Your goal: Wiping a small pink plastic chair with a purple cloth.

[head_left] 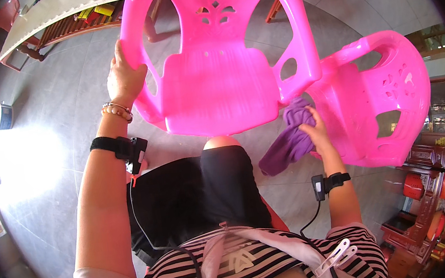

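Holds purple cloth (288, 145) in right hand (317, 131), mostly leftward of it, and grips pink chair (220, 92) immediately right of left hand (126, 79).

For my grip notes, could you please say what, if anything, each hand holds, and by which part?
Left hand: the central pink chair, by its picture-left armrest. Right hand: a purple cloth, by its right side.

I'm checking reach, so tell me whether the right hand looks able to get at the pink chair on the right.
Likely yes: the right hand, holding a purple cloth, is close beside the edge of that pink chair, and nothing visible blocks the way; whether they touch is unclear.
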`<state>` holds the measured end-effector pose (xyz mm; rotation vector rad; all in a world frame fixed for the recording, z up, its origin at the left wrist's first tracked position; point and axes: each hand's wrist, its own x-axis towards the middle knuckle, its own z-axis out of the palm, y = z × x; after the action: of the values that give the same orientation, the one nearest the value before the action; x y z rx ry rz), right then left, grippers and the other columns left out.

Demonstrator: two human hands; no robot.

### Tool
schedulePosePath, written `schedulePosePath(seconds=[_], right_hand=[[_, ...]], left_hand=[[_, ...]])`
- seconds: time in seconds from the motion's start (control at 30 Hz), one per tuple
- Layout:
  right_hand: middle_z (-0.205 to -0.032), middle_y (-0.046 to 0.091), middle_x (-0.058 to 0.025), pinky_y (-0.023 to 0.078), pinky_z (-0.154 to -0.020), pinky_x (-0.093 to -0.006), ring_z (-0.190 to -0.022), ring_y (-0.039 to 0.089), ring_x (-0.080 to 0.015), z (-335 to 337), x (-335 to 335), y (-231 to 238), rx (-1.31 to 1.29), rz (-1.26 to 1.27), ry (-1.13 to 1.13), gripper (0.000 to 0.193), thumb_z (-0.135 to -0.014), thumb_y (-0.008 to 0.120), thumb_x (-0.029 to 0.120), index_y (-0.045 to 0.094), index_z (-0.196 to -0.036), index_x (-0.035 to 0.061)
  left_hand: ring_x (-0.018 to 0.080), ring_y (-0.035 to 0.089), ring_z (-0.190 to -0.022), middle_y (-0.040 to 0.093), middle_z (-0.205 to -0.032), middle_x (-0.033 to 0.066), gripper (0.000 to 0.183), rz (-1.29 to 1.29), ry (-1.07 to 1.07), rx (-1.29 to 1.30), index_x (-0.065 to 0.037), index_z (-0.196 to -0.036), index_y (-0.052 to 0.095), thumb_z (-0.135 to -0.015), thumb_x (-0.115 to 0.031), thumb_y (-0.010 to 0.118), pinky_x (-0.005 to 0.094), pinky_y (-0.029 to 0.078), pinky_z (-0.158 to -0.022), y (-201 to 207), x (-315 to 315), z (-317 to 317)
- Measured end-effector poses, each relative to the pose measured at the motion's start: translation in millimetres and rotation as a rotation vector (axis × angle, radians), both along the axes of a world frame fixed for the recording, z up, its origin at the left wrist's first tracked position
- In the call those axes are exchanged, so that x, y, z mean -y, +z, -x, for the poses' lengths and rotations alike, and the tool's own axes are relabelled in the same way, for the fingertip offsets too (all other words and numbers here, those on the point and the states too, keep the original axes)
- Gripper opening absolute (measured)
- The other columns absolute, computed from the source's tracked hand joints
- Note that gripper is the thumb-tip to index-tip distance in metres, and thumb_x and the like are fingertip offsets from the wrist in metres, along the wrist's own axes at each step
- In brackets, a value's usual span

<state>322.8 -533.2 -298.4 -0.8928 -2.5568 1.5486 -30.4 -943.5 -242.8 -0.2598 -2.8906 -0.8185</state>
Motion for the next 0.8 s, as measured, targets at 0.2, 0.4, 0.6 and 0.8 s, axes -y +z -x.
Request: schedulePosePath(seconds=[0.2, 0.4, 0.6, 0.8], right_hand=[[-0.132, 0.052, -0.0083, 0.048, -0.094, -0.0317, -0.111, 0.057, -0.0197, 60, -32, 69, -0.135, 0.353, -0.364, 0.071, -0.075, 0.064, 0.002, 0.043, -0.142, 0.0121], [-0.123, 0.057, -0.0060, 0.049, -0.092, -0.0313, -0.106, 0.059, -0.0172, 92, -64, 100, 0.015, 0.437, -0.016, 0.070, -0.074, 0.063, 0.000, 0.043, -0.141, 0.0087], [-0.114, 0.060, -0.0067, 0.049, -0.089, -0.0300, -0.103, 0.059, -0.0181, 101, -36, 119, -0.019, 0.242, 0.016, 0.069, -0.067, 0.062, -0.002, 0.049, -0.134, 0.0052], [-0.113, 0.060, -0.0064, 0.049, -0.088, -0.0291, -0.103, 0.059, -0.0177, 89, -19, 140, -0.059, 0.203, -0.021, 0.065, -0.068, 0.062, -0.004, 0.050, -0.132, 0.0034]], left_hand=[[0.0429, 0.059, -0.109, 0.056, -0.125, 0.0243, 0.082, -0.062, -0.031, -0.005, -0.014, -0.149, 0.026, -0.078, -0.029, 0.064, 0.0484, 0.050, -0.090, -9, -2, 1], [0.0414, 0.057, -0.112, 0.057, -0.123, 0.0251, 0.085, -0.079, 0.014, 0.059, -0.015, -0.149, 0.025, -0.076, -0.028, 0.067, 0.0470, 0.050, -0.092, 0, 5, -2], [0.0407, 0.057, -0.113, 0.058, -0.123, 0.0246, 0.093, -0.100, 0.047, 0.019, -0.002, -0.149, 0.020, -0.075, -0.031, 0.068, 0.0462, 0.049, -0.091, -2, 17, -16], [0.0379, 0.062, -0.105, 0.062, -0.116, 0.0242, 0.084, -0.295, 0.136, 0.044, 0.003, -0.142, 0.034, -0.073, -0.029, 0.071, 0.0426, 0.051, -0.088, 3, 37, -26]])
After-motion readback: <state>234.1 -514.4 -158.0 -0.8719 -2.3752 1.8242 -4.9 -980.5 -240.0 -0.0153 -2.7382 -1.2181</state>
